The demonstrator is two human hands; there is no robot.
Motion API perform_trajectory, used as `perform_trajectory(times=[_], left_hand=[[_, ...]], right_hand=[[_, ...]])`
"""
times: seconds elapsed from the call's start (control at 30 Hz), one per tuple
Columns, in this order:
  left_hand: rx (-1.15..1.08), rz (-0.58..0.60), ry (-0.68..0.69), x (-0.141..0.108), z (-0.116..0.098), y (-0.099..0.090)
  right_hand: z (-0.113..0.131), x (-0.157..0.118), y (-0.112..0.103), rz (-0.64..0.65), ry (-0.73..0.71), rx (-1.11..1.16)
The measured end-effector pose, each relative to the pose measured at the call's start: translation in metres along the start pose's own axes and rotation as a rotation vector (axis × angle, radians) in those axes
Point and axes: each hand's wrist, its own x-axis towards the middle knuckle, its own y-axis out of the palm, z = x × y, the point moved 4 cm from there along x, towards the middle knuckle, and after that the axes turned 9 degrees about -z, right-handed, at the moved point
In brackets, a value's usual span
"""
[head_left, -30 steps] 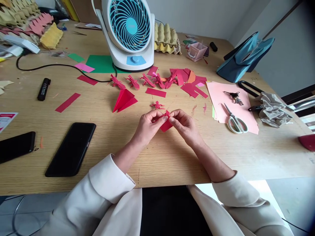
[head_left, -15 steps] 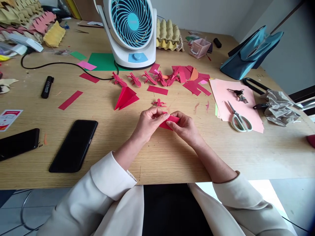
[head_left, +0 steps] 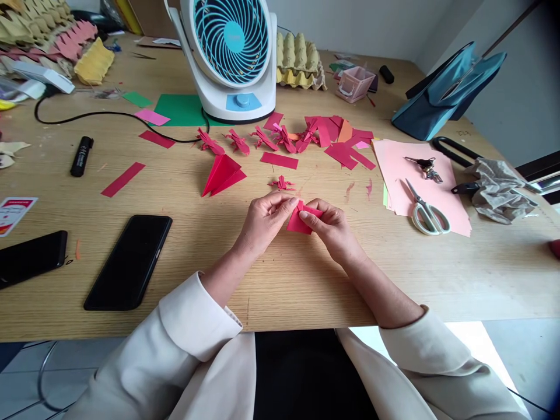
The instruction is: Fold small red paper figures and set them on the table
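Note:
Between my hands is a small piece of red paper (head_left: pixel 299 224), partly folded along its upper edge. My left hand (head_left: pixel 268 219) pinches its upper left corner with thumb and fingertips. On the other side my right hand (head_left: pixel 332 226) grips the paper, thumb lying on its face. Fingers hide part of the upper edge. Just beyond my fingertips lies a small folded red paper figure (head_left: pixel 282 183). Farther back stand several similar red figures (head_left: pixel 238 142) in a row, with a larger folded red paper piece (head_left: pixel 222 175) in front of them.
A fan (head_left: pixel 236 58) stands at the back, red paper scraps (head_left: pixel 336 131) to its right. Scissors (head_left: pixel 429 216) and keys (head_left: pixel 424 168) lie on pink sheets (head_left: pixel 394 175). Phones (head_left: pixel 129 262) and a black marker (head_left: pixel 81 156) are on the left, a blue bag (head_left: pixel 446 96) at right.
The red paper has turned in my fingers, and more of its lower face shows below them. My left hand's pinch has shifted to the upper corner.

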Motion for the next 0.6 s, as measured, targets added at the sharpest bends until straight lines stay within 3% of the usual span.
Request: perform_trajectory(times=[0.17, 0.37, 0.5, 0.6], left_hand=[[-0.074, 0.049, -0.040, -0.001, -0.002, 0.002], [-0.026, 0.037, -0.034, -0.001, -0.003, 0.002], [0.011, 0.082, 0.020, 0.000, -0.007, 0.003], [0.071, 0.107, 0.140, 0.001, -0.014, 0.002]], right_hand=[[-0.006, 0.000, 0.000, 0.029, 0.081, 0.087], [-0.003, 0.000, 0.001, 0.059, 0.050, 0.059], [-0.002, -0.001, 0.002, 0.096, 0.035, 0.067], [-0.002, -0.001, 0.001, 0.127, 0.040, 0.100]])
